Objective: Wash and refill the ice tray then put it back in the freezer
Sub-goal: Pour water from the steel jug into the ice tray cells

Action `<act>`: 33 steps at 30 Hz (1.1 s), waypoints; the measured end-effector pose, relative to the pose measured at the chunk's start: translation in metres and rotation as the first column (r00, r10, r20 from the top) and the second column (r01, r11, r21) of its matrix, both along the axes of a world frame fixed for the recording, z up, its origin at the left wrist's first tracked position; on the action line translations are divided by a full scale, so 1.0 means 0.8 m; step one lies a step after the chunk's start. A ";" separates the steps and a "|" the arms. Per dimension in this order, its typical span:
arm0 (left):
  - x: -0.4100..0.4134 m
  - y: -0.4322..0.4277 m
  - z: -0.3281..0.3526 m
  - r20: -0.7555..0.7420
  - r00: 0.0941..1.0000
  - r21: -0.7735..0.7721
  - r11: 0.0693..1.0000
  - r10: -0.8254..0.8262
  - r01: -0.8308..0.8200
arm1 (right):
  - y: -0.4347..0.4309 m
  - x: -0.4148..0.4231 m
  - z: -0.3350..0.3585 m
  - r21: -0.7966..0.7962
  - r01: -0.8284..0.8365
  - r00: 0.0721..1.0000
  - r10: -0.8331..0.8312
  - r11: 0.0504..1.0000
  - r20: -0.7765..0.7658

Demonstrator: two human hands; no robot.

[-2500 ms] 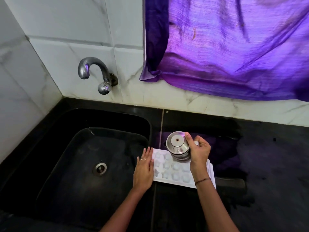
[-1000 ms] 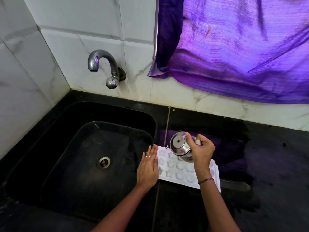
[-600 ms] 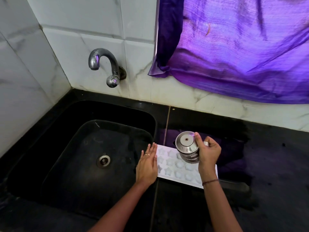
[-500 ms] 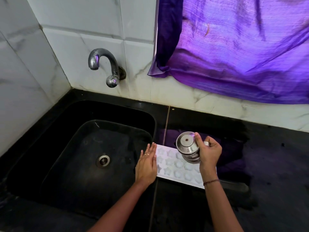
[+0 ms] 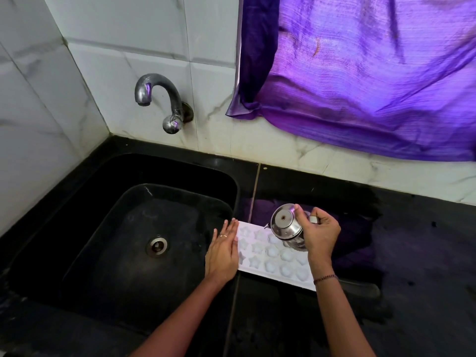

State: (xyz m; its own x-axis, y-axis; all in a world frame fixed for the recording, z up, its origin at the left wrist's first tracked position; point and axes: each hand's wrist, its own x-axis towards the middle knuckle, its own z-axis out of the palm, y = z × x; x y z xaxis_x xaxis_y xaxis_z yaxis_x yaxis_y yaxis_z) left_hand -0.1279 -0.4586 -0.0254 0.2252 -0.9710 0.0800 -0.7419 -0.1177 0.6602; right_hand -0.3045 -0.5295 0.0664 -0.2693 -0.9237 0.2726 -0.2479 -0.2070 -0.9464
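Just right of the sink (image 5: pixel 103 202), the ice tray (image 5: pixel 260 256) lies flat, the left hand (image 5: pixel 222 249) steadying its sink-side end with straight fingers. The right hand (image 5: pixel 320 235), curled round the steel cup (image 5: pixel 287 226), keeps it tipped over the cells, barely shifted — refilling looks underway.

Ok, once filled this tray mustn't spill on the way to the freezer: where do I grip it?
By its two short ends, one hand from each side, kept level. The tray lies flat on the counter, long side left to right, cells open upward; the left hand rests on its left end.
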 end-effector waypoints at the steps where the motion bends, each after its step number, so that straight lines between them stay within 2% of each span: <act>1: 0.000 0.000 0.000 0.001 1.000 0.001 1.000 0.000 0.000 | 0.000 0.000 0.000 -0.002 -0.003 1.000 0.003 1.000 -0.005; 19: 0.000 0.001 0.002 -0.004 1.000 -0.016 1.000 0.019 -0.019 | -0.004 -0.002 -0.002 -0.015 0.001 1.000 -0.002 1.000 -0.013; 23: 0.001 0.001 0.003 0.002 1.000 -0.019 1.000 0.024 -0.024 | -0.006 -0.006 -0.002 0.028 0.017 1.000 -0.017 0.999 0.025; 29: 0.001 -0.001 0.000 0.006 1.000 -0.024 0.999 0.027 -0.026 | -0.006 -0.022 -0.004 0.112 0.086 0.974 -0.107 0.990 0.198; 33: 0.001 -0.001 -0.001 0.016 1.000 -0.016 1.000 0.023 -0.023 | -0.004 -0.034 -0.006 0.120 0.087 0.972 -0.111 0.989 0.207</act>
State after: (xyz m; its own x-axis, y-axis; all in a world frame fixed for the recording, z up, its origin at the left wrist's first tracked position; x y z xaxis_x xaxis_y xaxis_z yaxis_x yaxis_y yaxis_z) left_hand -0.1272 -0.4594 -0.0261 0.2462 -0.9642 0.0988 -0.7494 -0.1247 0.6503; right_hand -0.3319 -0.5327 0.0615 -0.4017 -0.9105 0.0980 -0.0526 -0.0839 -0.9951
